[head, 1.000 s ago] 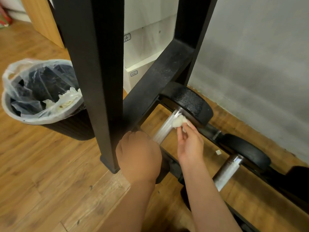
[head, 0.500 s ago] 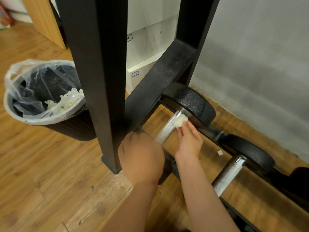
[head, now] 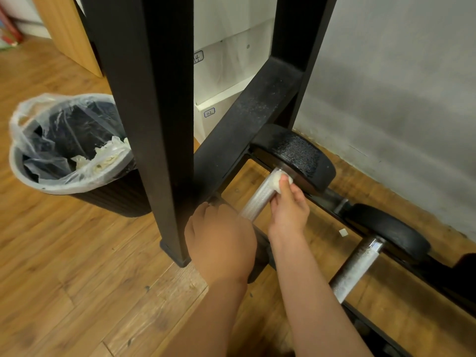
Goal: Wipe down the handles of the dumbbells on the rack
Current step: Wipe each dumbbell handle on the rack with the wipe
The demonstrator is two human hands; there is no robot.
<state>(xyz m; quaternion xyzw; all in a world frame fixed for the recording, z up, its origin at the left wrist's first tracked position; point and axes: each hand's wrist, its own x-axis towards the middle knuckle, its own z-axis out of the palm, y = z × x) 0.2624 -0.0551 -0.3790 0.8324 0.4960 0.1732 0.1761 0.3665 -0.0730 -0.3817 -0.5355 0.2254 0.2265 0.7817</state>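
The white wad (head: pixel 279 179) presses against the knurled handle (head: pixel 255 201) of the dumbbell (head: pixel 296 155), just beside its far head, on the lowest tier of the black rack (head: pixel 247 109). The right hand (head: pixel 289 210) pinches the white wad in its fingers. The left hand (head: pixel 221 243) curls its fingers over the dumbbell's near end. A second dumbbell (head: pixel 356 269) lies to the right. A lined bin (head: pixel 77 176) stands on the wooden floor (head: pixel 64 279) to the left.

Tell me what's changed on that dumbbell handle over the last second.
The right hand has nudged the white wad slightly along the first dumbbell, up against its far plate; it still pinches the wad. The left hand stays curled over the first dumbbell's near end. The second dumbbell and the bin are unmoved.
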